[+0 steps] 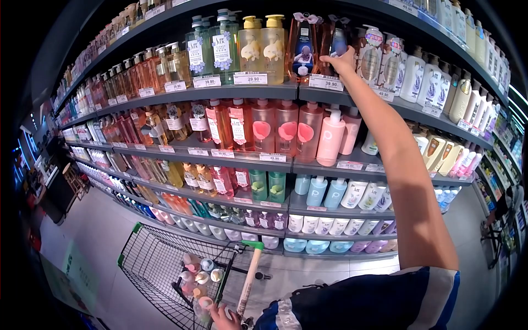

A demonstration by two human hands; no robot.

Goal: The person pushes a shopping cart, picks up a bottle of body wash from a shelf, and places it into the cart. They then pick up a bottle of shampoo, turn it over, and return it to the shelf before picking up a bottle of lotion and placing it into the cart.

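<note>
The dark bottle (339, 39) stands upright, its long axis vertical with bow (339, 20) uppermost, partly hidden by the right hand (342, 61), whose grip, wide or holding, I cannot tell.

Two hands (343, 61), two bow-topped bottles (303, 50), one shopping cart (147, 265)

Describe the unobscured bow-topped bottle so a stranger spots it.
On the shelf unit, find the right hand. Just left, beside yellow-pump bottles, stands the bottle. Unlike them, it wears a bow; unlike its bow-topped neighbour, the hand leaves it uncovered.
</note>
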